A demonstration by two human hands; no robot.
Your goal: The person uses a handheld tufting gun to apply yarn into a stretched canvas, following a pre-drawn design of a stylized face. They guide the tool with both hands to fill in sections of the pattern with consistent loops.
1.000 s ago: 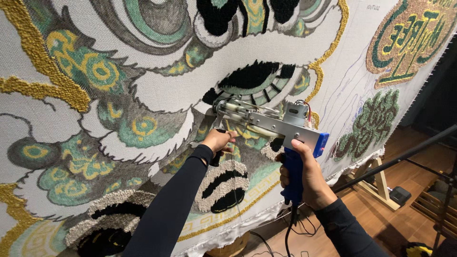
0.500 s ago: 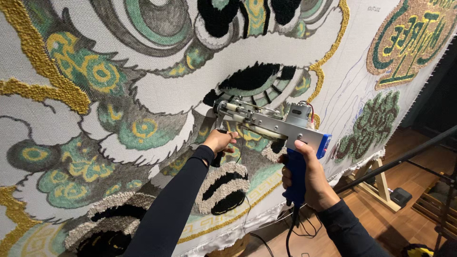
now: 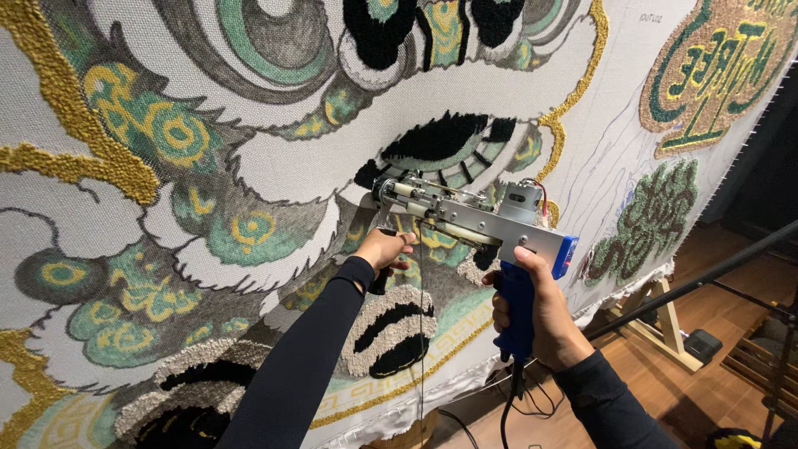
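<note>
A silver tufting gun (image 3: 465,214) with a blue grip is pressed nose-first against a large stretched tufting cloth (image 3: 274,191) bearing a green, gold, black and white ornamental design. My right hand (image 3: 536,312) is wrapped around the blue rear grip. My left hand (image 3: 386,249) grips the black front handle under the gun's nose, close to the cloth. Both arms wear dark sleeves. A thin yarn strand (image 3: 421,333) hangs down from the gun. A black cable (image 3: 509,407) drops from the grip.
A wooden frame foot (image 3: 657,328) stands on the wooden floor (image 3: 706,391) at lower right. A dark metal bar (image 3: 706,278) crosses diagonally on the right. Cables lie on the floor beneath the cloth's lower edge.
The gun and both hands have shifted slightly up and right along the cloth; grips are unchanged.
</note>
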